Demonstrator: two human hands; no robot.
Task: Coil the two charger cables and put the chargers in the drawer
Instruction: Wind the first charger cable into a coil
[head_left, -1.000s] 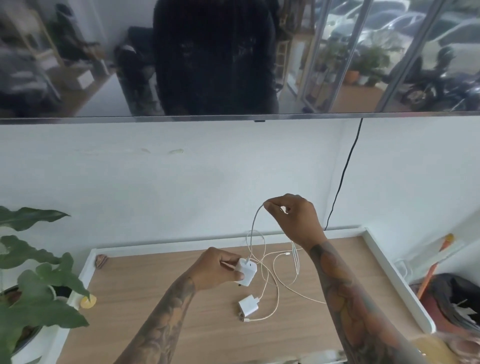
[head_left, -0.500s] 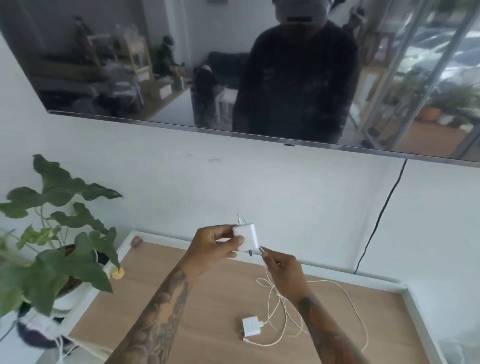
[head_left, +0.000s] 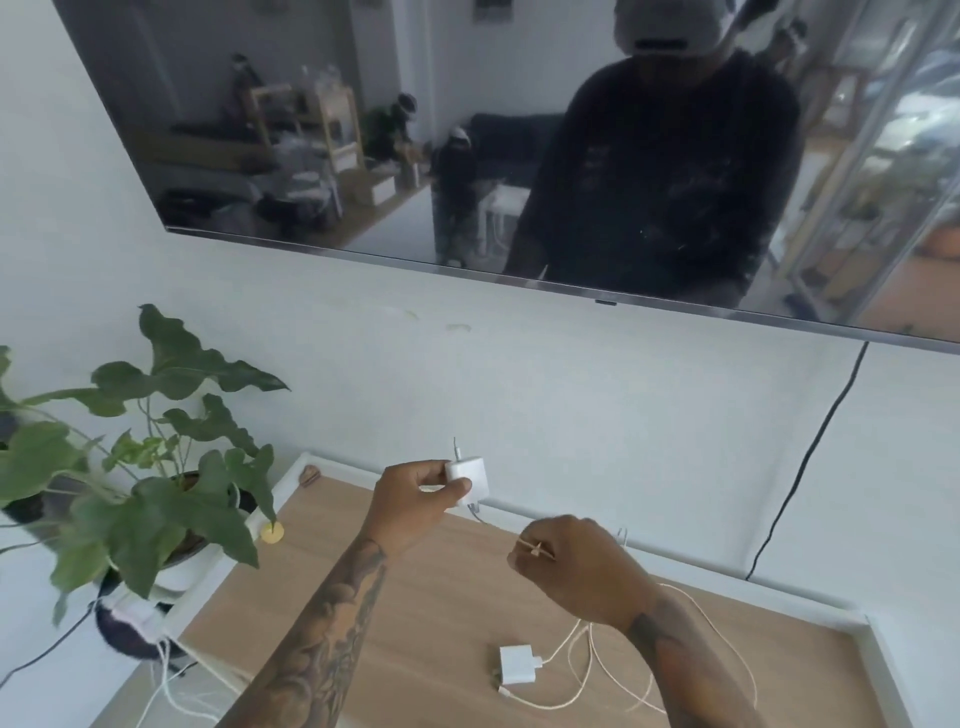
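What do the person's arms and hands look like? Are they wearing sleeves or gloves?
No gloves and no sleeves show on the forearms: both are bare. The left forearm is covered in dark tattoo patterns running from the wrist towards the elbow. The right forearm has tattoos too, darker near the wrist. The left hand and the right hand are bare; no rings or watch can be made out.

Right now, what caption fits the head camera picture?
Left hand holds a white charger; right hand pinches its cable.
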